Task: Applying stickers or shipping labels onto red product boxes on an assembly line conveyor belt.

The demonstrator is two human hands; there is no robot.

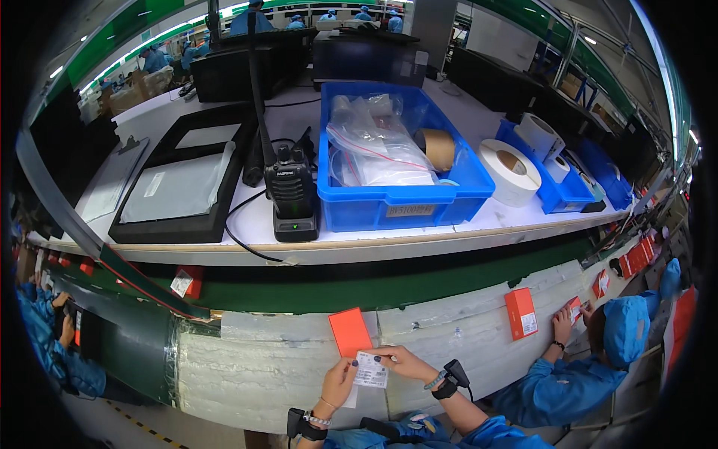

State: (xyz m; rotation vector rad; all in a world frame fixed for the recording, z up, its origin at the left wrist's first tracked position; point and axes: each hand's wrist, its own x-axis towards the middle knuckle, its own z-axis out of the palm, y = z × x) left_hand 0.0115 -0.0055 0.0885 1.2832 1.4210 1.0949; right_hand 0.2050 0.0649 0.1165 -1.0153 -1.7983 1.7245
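My left hand [339,382] pinches the left edge of a white printed label [372,374] over the bench. The fingers of my right hand [404,362] are closed on the label's upper right corner. Just beyond the label lies an orange-red box [349,331], partly covered by my hands and the label. Whether my fingers touch the box I cannot tell. A plain white strip [351,397] shows below the label, beside my left hand.
A co-worker [565,389] on the right handles a small box near an upright orange-red box [521,313]. Another person [56,340] works at far left. Behind the green belt [299,289], a shelf holds a walkie-talkie [293,191], a blue bin [404,196] and a label roll [509,172].
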